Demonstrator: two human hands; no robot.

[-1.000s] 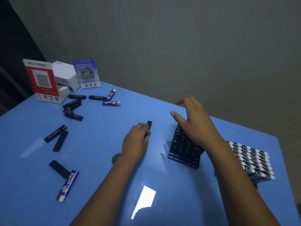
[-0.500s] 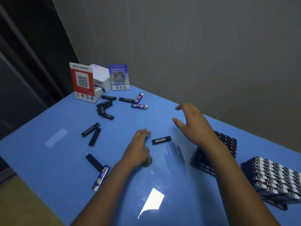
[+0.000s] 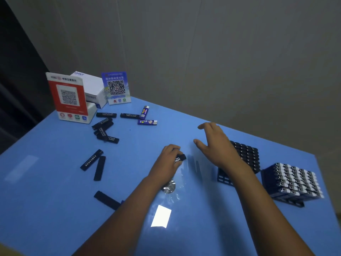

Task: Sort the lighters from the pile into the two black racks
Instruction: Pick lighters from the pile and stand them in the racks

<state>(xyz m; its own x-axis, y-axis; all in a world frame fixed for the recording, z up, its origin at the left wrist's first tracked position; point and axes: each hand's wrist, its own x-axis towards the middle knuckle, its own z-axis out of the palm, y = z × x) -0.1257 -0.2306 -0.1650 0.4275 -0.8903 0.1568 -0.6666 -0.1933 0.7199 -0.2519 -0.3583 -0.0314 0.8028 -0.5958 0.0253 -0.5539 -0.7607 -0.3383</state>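
Note:
My left hand (image 3: 167, 162) grips a black lighter (image 3: 180, 158) just above the blue table (image 3: 55, 209), near its middle. To its right, my right hand (image 3: 215, 145) hovers with its fingers spread and holds nothing. Behind that hand stands a black rack (image 3: 247, 156) filled with black lighters. A second rack (image 3: 293, 182), packed with blue lighters with silver tops, stands at the far right. Loose black lighters (image 3: 105, 130) lie in a pile at the back left, with two blue lighters (image 3: 147, 122) beside them.
A red QR-code stand (image 3: 67, 97), a white box (image 3: 92, 89) and a blue QR-code stand (image 3: 116, 87) line the table's back left corner. Two black lighters (image 3: 94, 162) and another (image 3: 107, 199) lie at the left. A round silver object (image 3: 168, 187) sits under my left wrist.
The black lighter lay on the table in front of my left hand half a second ago; now my left hand has closed around it. My right hand stays spread beside it.

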